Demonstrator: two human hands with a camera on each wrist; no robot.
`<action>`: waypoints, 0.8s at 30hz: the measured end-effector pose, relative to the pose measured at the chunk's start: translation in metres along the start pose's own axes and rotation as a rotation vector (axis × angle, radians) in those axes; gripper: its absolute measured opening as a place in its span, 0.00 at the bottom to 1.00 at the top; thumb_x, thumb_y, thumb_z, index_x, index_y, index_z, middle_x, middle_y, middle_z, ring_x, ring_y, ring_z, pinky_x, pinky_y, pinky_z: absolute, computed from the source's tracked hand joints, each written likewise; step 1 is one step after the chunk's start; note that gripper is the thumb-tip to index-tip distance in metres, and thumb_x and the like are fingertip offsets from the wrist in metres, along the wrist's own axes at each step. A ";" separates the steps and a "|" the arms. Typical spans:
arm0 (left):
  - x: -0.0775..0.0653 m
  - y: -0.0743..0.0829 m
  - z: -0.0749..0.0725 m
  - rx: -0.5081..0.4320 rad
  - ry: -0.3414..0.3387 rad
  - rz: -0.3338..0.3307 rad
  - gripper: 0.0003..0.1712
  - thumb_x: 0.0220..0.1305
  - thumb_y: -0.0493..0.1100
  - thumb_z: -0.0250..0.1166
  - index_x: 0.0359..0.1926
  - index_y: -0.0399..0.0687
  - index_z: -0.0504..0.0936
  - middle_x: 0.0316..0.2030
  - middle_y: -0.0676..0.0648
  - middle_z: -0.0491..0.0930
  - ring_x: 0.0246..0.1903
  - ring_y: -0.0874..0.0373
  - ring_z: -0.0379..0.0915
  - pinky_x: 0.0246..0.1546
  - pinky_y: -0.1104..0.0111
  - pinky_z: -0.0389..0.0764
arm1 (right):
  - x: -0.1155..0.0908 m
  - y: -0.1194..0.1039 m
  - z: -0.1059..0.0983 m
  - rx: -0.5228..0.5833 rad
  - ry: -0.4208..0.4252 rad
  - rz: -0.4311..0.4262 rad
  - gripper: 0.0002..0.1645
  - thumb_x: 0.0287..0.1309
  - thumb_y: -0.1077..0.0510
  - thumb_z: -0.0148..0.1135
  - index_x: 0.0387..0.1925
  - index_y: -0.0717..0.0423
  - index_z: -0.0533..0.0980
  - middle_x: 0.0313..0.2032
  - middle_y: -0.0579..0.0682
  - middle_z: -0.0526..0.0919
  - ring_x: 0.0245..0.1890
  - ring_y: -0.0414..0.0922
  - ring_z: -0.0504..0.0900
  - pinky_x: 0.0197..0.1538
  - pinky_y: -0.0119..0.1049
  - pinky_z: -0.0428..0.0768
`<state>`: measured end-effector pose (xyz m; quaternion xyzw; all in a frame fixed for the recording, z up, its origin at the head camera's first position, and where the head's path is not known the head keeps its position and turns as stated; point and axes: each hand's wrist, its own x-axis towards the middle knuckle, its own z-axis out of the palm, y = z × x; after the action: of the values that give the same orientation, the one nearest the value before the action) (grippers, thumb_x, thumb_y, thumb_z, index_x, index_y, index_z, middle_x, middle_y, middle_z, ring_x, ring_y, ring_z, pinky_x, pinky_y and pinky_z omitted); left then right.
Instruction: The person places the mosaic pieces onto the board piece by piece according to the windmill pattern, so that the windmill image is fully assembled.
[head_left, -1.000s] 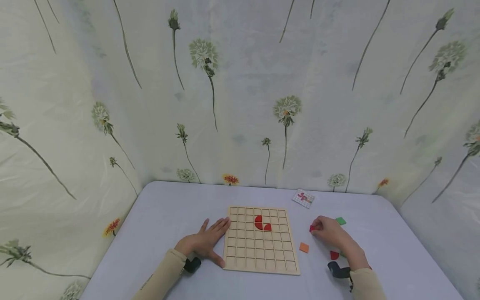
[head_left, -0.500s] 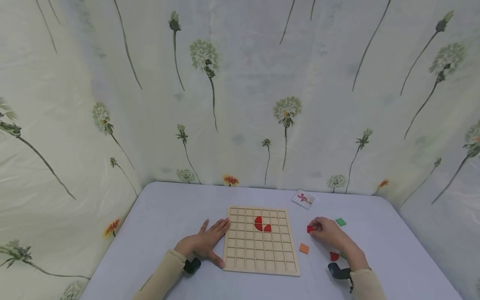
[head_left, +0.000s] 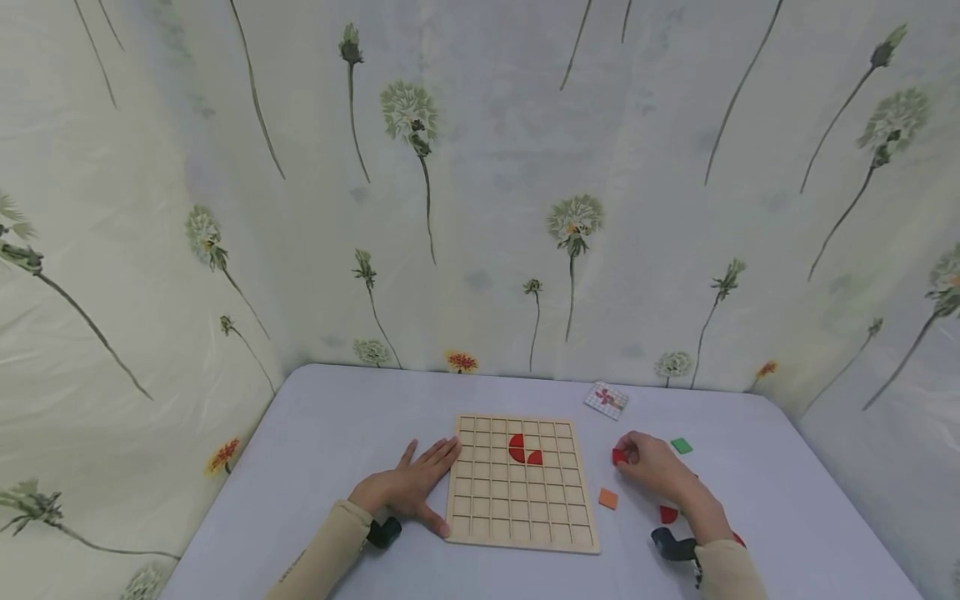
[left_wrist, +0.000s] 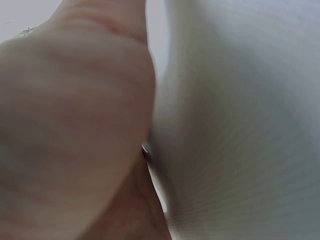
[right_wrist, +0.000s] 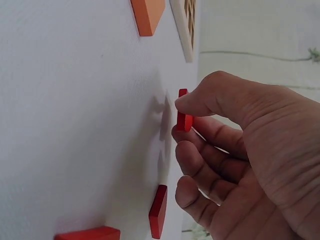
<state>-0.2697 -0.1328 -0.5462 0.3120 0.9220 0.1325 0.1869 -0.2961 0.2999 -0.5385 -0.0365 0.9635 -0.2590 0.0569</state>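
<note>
My left hand (head_left: pixel 408 486) lies with spread fingers along the left edge of a wooden grid board (head_left: pixel 495 507), fingertips and thumb at its rim. Red pieces with curved edges (head_left: pixel 517 450) sit in cells near the board's upper middle. To the right of the board, my right hand (head_left: pixel 656 467) pinches a small flat red tile (right_wrist: pixel 185 120) between thumb and fingers, held above the white table, where its shadow falls. In the right wrist view the other fingers curl loosely below the tile. The left wrist view is mostly filled by blurred hand and sleeve.
An orange square tile (head_left: pixel 608 498) lies between board and right hand. A green tile (head_left: pixel 681 446) is beyond that hand, and a red rounded piece (head_left: pixel 668 514) lies near the wrist. More red pieces (right_wrist: pixel 158 212) show in the right wrist view. A printed pattern card (head_left: pixel 606 400) lies at the back.
My right hand has shifted slightly left with the red tile, and more of the tile now shows past the fingertips. The left hand stays in place at the board.
</note>
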 end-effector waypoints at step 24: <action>-0.002 0.002 -0.002 0.002 -0.006 -0.011 0.75 0.41 0.73 0.70 0.77 0.49 0.35 0.77 0.49 0.31 0.77 0.51 0.26 0.72 0.43 0.28 | 0.011 -0.054 0.017 0.047 -0.043 -0.096 0.15 0.53 0.60 0.69 0.43 0.56 0.77 0.31 0.46 0.77 0.31 0.42 0.71 0.32 0.33 0.72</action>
<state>-0.2681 -0.1326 -0.5434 0.3073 0.9234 0.1295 0.1901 -0.3030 0.2440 -0.5270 -0.0869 0.9528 -0.2832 0.0657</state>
